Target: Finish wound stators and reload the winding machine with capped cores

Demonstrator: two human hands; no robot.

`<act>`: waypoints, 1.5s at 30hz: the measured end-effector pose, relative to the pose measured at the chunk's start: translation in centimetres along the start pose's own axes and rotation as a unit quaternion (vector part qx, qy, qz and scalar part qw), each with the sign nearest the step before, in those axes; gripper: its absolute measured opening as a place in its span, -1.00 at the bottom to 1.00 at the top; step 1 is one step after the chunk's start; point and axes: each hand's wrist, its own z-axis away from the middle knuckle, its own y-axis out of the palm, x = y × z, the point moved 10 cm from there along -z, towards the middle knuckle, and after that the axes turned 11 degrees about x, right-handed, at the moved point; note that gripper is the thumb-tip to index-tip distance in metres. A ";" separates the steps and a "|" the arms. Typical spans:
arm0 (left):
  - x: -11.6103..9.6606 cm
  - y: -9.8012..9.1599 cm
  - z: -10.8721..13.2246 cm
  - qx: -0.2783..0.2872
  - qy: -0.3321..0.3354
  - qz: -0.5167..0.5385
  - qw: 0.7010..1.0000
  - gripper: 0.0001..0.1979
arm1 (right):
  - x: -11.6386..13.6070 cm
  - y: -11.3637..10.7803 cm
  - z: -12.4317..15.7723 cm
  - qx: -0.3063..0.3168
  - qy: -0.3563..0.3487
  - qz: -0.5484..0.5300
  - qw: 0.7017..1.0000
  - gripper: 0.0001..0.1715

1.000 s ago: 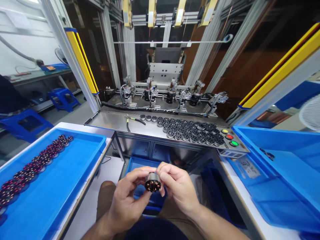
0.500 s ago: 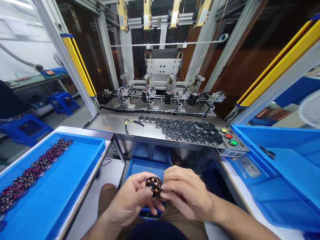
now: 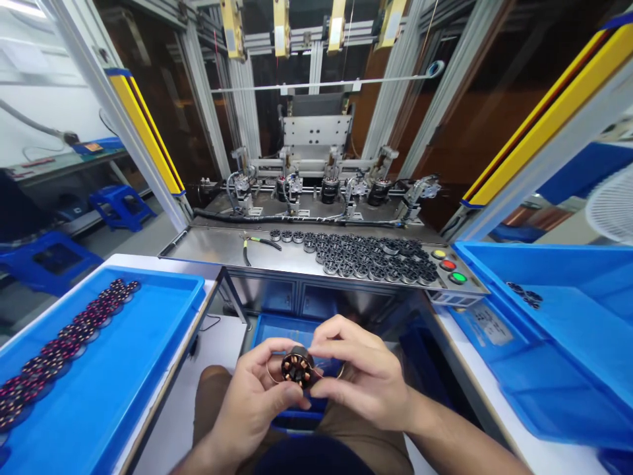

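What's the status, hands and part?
Both hands, left hand and right hand, pinch one wound stator over the lap. Thin copper wire loops beside it. Nothing obstructing.

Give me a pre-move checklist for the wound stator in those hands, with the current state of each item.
1. Stator gripped by both hands: ok, left hand and right hand pinch it over the lap.
2. Copper windings facing the camera: ok.
3. Loose wire looping out beside the stator: not ok, untrimmed.
4. Winding damage: cannot tell, too small.
5. Pliers on the steel bench: ok, lying left of the bare cores.
6. Room in left tray beside the wound stators: ok.
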 end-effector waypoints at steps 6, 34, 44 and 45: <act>0.2 -0.1 0.0 0.001 -0.007 0.018 1.000 -0.57 | -1.5 -0.2 0.0 -0.025 0.050 -0.071 0.996 -0.67; -0.7 1.7 -1.8 0.058 0.016 0.051 0.997 -0.72 | 1.3 -1.4 -2.0 -0.003 0.101 0.090 0.991 -0.80; 0.6 3.7 -2.2 0.181 -0.092 0.116 0.972 -0.46 | 2.2 -0.4 -2.8 0.055 0.023 0.035 0.998 -0.83; 1.0 4.1 -2.0 0.200 -0.114 0.109 0.967 -0.44 | 2.3 -0.5 -2.8 0.057 0.021 0.040 0.997 -0.84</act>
